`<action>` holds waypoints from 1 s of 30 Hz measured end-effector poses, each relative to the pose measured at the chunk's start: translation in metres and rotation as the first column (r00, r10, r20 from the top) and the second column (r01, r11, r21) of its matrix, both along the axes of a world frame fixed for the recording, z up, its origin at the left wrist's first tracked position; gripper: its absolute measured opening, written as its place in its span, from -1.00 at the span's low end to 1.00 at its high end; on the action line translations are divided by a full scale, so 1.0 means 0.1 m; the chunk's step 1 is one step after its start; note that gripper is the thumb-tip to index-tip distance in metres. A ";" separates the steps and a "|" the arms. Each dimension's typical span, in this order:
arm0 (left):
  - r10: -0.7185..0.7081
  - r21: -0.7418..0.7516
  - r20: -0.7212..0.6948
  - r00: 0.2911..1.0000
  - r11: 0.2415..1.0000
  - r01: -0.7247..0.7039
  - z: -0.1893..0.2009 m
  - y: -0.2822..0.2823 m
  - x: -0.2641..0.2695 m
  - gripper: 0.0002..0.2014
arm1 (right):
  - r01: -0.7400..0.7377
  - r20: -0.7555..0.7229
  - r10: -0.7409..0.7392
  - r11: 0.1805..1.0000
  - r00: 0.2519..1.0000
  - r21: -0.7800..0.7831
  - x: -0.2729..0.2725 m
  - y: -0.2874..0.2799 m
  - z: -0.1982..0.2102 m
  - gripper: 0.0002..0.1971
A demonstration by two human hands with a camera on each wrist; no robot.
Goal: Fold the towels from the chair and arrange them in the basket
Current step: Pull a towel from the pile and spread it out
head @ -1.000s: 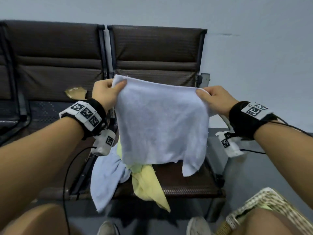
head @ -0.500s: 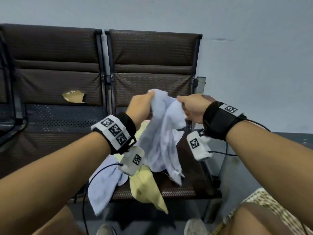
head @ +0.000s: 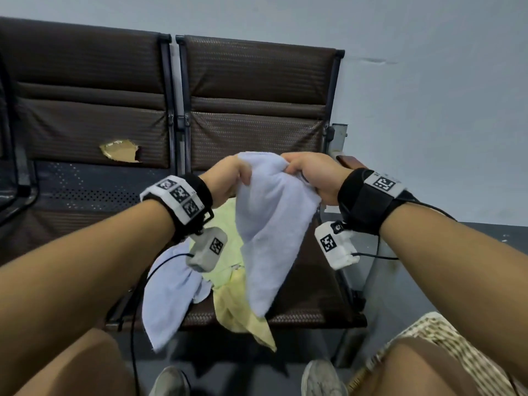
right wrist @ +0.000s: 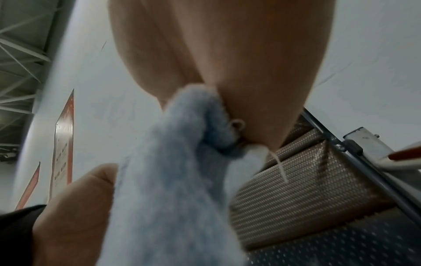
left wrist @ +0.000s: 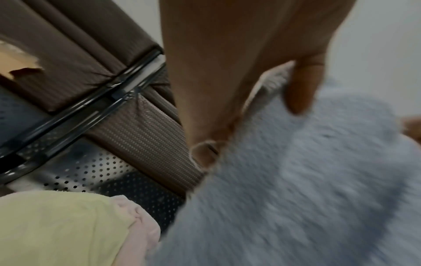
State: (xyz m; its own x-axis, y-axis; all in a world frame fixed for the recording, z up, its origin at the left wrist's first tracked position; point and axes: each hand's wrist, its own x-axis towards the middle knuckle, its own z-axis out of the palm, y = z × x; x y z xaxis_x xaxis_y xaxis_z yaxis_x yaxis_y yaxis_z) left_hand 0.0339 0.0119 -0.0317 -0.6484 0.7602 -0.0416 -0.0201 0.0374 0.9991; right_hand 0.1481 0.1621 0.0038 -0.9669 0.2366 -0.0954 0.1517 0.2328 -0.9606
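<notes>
Head view: both hands, left [head: 225, 178] and right [head: 313, 175], pinching a fluffy pale-blue towel [head: 268, 232], doubled, drooping long.

So the pale blue towel [head: 268, 224] is doubled over in the air above the chair [head: 314, 295], top corners bunched together, the rest hanging down in a loose point. Another light blue towel [head: 168, 298] droops off the seat's front edge, with a yellow towel [head: 237, 304] crumpled beside it. The woven basket [head: 445, 335] sits low at the right.
</notes>
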 end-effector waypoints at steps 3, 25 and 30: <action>-0.204 -0.026 0.042 0.978 0.978 0.206 0.04 -0.04 -0.11 -0.55 | -0.041 -0.004 0.041 0.994 0.999 0.105 -0.06 0.10 0.02 -0.93; 0.142 -0.229 -0.213 0.967 0.955 -0.190 -0.71 -0.21 -0.26 -0.78 | -0.082 0.055 0.061 0.776 0.997 0.625 -0.24 0.59 -0.94 -0.77; -0.099 -0.571 0.002 0.995 0.817 0.082 -1.34 -0.38 -0.10 -0.76 | -0.452 0.555 0.146 0.759 0.819 0.469 -0.01 0.51 -1.62 -0.75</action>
State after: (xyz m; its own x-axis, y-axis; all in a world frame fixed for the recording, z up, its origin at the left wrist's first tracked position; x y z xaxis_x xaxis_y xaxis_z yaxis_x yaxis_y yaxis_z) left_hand 0.0238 -0.0264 -0.1655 -0.5850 0.6614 -0.4693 0.0379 0.6004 0.7988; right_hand 0.1473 0.2130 -0.1581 -0.8654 0.0991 -0.4911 0.3576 0.8087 -0.4670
